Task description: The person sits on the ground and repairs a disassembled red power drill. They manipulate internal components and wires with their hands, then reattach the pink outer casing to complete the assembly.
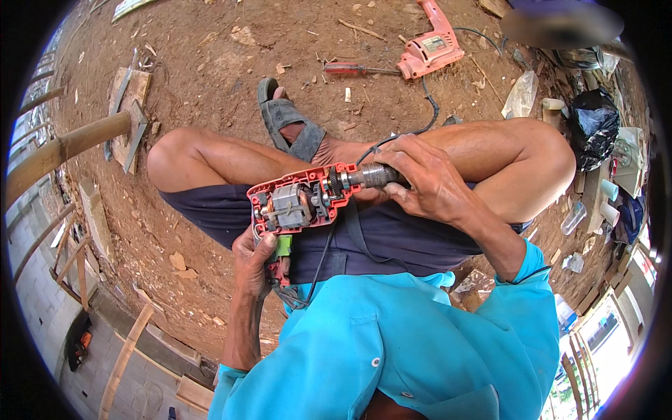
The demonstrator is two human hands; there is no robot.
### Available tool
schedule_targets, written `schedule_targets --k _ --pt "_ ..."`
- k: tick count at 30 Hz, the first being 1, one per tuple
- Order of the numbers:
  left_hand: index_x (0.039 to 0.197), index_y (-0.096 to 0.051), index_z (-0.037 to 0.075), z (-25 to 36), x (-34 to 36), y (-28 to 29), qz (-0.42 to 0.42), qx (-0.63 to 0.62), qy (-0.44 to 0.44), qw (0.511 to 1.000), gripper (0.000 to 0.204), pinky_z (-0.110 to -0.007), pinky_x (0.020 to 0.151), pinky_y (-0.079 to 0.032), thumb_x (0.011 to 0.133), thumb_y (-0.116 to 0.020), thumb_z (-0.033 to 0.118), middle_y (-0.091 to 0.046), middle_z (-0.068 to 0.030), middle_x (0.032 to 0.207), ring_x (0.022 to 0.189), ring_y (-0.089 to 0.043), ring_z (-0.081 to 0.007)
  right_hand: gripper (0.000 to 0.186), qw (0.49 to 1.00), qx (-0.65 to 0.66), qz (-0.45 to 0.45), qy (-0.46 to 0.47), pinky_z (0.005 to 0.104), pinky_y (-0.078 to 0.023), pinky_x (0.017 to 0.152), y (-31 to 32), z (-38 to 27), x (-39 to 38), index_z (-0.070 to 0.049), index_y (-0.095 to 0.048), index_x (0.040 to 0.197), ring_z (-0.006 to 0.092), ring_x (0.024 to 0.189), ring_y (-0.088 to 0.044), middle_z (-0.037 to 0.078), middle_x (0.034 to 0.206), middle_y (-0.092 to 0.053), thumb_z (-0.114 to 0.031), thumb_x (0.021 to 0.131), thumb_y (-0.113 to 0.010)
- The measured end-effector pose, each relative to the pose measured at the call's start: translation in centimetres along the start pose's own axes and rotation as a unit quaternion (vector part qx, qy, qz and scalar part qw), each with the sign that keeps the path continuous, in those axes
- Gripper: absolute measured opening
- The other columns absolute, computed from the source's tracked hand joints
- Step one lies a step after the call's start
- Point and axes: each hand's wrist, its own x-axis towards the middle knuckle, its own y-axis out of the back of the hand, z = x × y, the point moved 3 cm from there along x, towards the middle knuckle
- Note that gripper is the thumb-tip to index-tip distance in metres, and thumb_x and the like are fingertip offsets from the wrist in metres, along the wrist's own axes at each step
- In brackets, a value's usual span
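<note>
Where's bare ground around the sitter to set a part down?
Mostly bare dirt: between the wooden board and sandal; also between the left knee and pale plank. Crowded: far right, around the black plastic bag and clear cup; ahead, screwdriver and pink drill. Over the lap, left hand and right hand hold an opened power tool.
</note>
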Motion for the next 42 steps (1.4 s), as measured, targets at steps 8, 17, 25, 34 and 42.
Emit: schedule_targets --k 8,17,25,34,42 --pt "0.119 -0.064 -0.006 0.16 0.45 -0.09 -0.003 -0.005 -0.005 1.000 0.046 -0.025 0.041 -0.048 0.095 -0.079 0.029 -0.068 -0.0077 0.077 0.048 -0.058 -0.0111 0.054 0.998 -0.037 0.036 0.036 0.0460 -0.056 0.079 0.02 -0.18 0.17 -0.003 -0.061 0.114 0.0363 0.097 -0.064 0.014 0.105 -0.060 -0.003 0.065 -0.083" --pt "0.118 -0.065 -0.006 0.03 0.54 0.15 -0.017 0.001 -0.009 1.000 0.044 -0.024 0.041 -0.047 0.096 -0.079 0.029 -0.068 -0.0080 0.077 0.048 -0.059 -0.0110 0.051 0.999 -0.029 0.027 0.017 0.0463 -0.055 0.080 0.13 -0.42 0.47 -0.003 -0.063 0.114 0.0366 0.097 -0.065 0.014 0.104 -0.061 -0.003 0.067 -0.083" --pt "0.116 -0.064 -0.005 0.00 0.61 0.06 -0.009 0.010 -0.018 1.000 0.046 -0.025 0.038 -0.048 0.094 -0.080 0.032 -0.067 -0.0072 0.077 0.045 -0.056 -0.0108 0.048 1.000 -0.015 -0.001 -0.006 0.0476 -0.055 0.081 0.27 -0.52 0.69 -0.002 -0.063 0.115 0.0375 0.097 -0.065 0.015 0.104 -0.060 -0.005 0.070 -0.080" --pt "0.118 -0.066 -0.006 -0.06 0.62 0.29 -0.015 0.006 -0.013 1.000 0.043 -0.024 0.042 -0.048 0.094 -0.080 0.028 -0.069 -0.0077 0.077 0.048 -0.059 -0.0105 0.050 1.000 -0.006 -0.011 -0.020 0.0479 -0.055 0.082 0.26 -0.31 0.63 -0.001 -0.064 0.118 0.0380 0.099 -0.065 0.016 0.105 -0.060 -0.007 0.071 -0.080" --pt "0.117 -0.067 -0.005 -0.29 0.64 0.35 -0.010 0.009 -0.018 1.000 0.044 -0.024 0.042 -0.049 0.094 -0.081 0.029 -0.070 -0.0079 0.079 0.050 -0.060 -0.0105 0.049 0.999 -0.002 -0.030 -0.035 0.0482 -0.055 0.082 0.31 -0.40 0.56 -0.001 -0.064 0.119 0.0389 0.099 -0.065 0.016 0.107 -0.061 -0.009 0.074 -0.082"
